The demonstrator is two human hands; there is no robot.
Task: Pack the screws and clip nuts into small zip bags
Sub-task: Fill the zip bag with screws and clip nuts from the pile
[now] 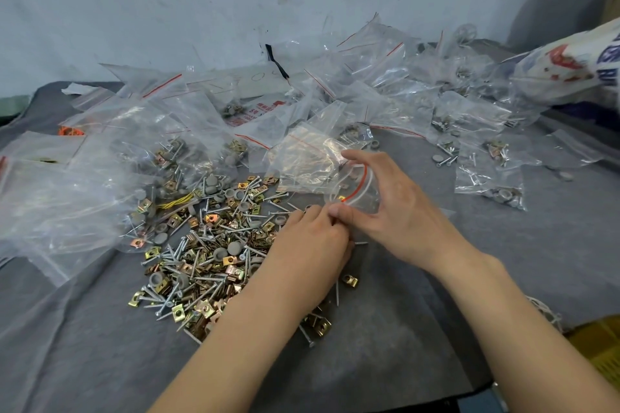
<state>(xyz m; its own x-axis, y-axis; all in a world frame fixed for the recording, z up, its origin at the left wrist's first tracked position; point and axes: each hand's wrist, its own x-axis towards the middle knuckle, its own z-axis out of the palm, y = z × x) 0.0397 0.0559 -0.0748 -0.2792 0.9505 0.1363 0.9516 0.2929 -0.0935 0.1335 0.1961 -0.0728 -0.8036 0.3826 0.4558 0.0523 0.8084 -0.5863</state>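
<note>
Clear zip bag [303, 163], mouth facing lower right; right hand [402, 211] pinches it open; left hand [312, 245] curled at mouth, grasp unclear.

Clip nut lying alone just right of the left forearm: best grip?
Pinch the clip nut across its outer edges, coming down from above: it lies on the cloth, clear of the pile, with both edges probably free.

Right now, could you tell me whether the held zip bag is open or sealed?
Open: the zip bag has its red-striped mouth bowed wide in the right hand.
</note>
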